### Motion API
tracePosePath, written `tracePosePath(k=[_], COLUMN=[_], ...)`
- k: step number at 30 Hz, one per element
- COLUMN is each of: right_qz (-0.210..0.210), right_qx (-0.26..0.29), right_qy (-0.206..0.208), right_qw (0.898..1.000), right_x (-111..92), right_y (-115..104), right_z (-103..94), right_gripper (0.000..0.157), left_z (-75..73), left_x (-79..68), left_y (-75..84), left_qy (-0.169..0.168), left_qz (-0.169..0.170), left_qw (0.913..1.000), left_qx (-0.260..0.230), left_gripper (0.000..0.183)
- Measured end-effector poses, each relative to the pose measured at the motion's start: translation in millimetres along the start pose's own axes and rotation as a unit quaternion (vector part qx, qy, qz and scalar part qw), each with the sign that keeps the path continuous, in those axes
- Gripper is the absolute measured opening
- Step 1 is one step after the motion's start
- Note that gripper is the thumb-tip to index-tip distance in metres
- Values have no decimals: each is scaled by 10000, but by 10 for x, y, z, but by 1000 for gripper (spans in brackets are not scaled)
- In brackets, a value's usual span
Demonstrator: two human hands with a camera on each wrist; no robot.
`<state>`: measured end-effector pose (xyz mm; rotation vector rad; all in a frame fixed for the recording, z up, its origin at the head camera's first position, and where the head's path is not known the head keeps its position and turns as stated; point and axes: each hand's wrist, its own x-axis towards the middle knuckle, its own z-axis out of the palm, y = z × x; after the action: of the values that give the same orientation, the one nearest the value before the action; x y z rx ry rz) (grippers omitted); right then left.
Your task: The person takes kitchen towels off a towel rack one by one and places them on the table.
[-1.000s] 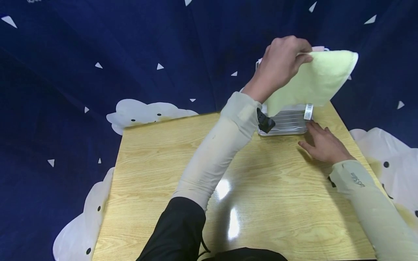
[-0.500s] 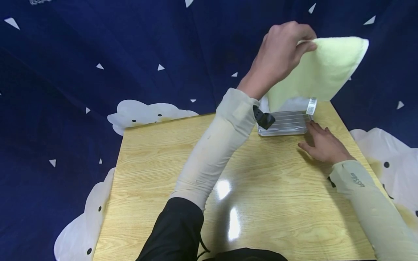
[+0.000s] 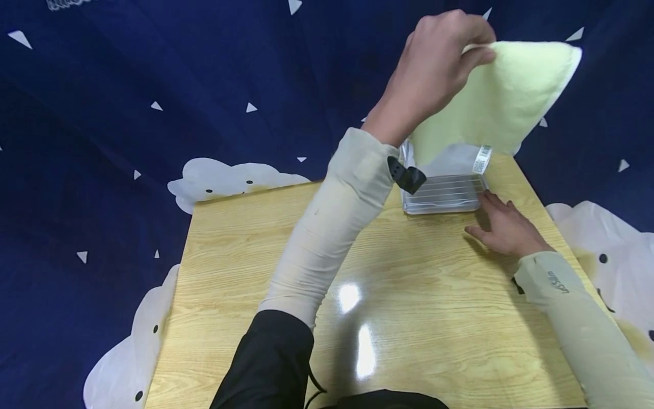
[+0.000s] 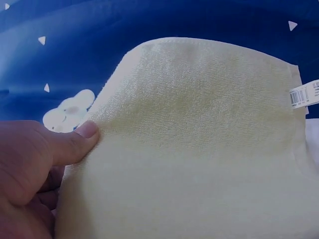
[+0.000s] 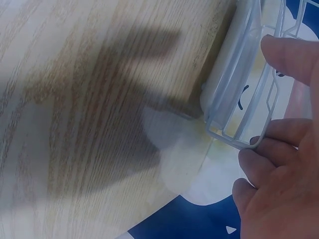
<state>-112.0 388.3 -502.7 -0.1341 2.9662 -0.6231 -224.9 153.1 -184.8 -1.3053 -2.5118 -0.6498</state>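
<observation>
Pinching a yellow cloth (image 3: 495, 102) by its upper edge with the left hand (image 3: 441, 62), up over a wire rack (image 3: 444, 193) near the far right corner of the table (image 3: 255, 272). Hiding much of the rack behind the cloth; cannot judge their contact, nor read the tag (image 3: 482, 159). Reaching high with the left arm (image 3: 327, 233); resting the right hand (image 3: 506, 226) low, with relaxed fingers (image 3: 494, 203) against the rack's right side.

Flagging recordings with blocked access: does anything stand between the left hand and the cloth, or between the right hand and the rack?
Nothing visible does. The left hand pinches the cloth directly, its thumb on the fabric, and the right hand reaches the rack with its fingers at the near right corner.
</observation>
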Motion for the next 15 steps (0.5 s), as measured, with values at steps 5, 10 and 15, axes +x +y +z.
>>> tracePosePath(k=[5,10,15], right_qz=[3,10,42], right_qx=[-49,-22,11], right_qy=[2,-25,-122], right_qw=[10000,10000,9999], right_x=[5,7,-2], right_y=[-2,-17,-21], right_z=[-2,-8,-11], right_gripper=[97,97,100], left_z=[-99,-173,-245], left_x=[14,13,23], left_y=[29,39,54], left_qy=[43,280,346], left_qz=[66,296,273], left_qw=[9996,9970,9972], left_qx=[259,651,605], left_gripper=[28,26,29])
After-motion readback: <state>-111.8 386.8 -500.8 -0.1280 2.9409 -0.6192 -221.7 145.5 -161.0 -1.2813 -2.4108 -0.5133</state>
